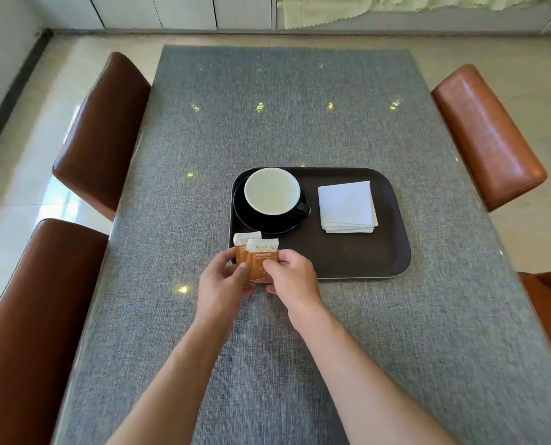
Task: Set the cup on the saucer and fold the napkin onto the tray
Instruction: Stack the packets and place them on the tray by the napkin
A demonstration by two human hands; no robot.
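A dark brown tray (364,261) lies on the grey table. In its left half a black cup (272,191) with a white inside stands on a black saucer (251,221), handle pointing right. A white napkin (347,207), folded into a square, rests on the tray's right half. Over the tray's near left corner, my left hand (222,284) and my right hand (292,274) together pinch two orange-and-white sachets (261,253), one overlapping the other.
The grey table (267,107) has a glossy top. Brown leather chairs stand on both sides: two on the left (104,130) (33,316), one on the right (486,133), and another at the right edge (550,303).
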